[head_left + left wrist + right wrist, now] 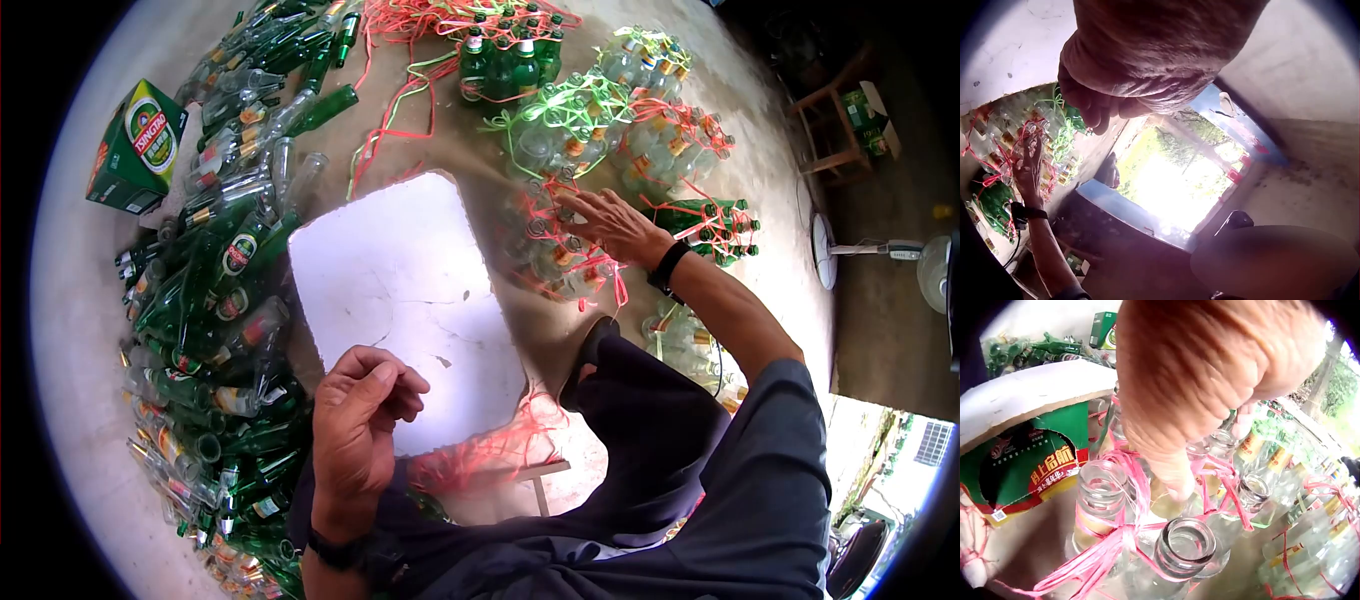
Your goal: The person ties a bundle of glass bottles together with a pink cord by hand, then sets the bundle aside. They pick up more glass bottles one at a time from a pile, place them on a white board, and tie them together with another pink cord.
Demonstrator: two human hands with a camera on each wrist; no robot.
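Observation:
My right hand [615, 225] reaches over a bundle of clear glass bottles [553, 262] tied with pink plastic string, its fingers extended across the bottle tops. In the right wrist view, the thumb [1175, 481] points down among the open bottle necks [1188, 540], beside a knot of pink string [1129, 534]; the other fingers are mostly hidden behind the hand. My left hand [355, 420] hangs above the near edge of a white board [400, 290], fingers loosely curled with nothing in them. From the left wrist, its curled fingers [1094, 109] show against a bright window.
Loose green and clear bottles [235, 260] form a long heap on the left, beside a green Tsingtao box [140, 147]. Other tied bundles [570, 120] stand beyond and right. Pink string [490, 445] lies near the board's front. A printed green carton [1029, 462] is under the board.

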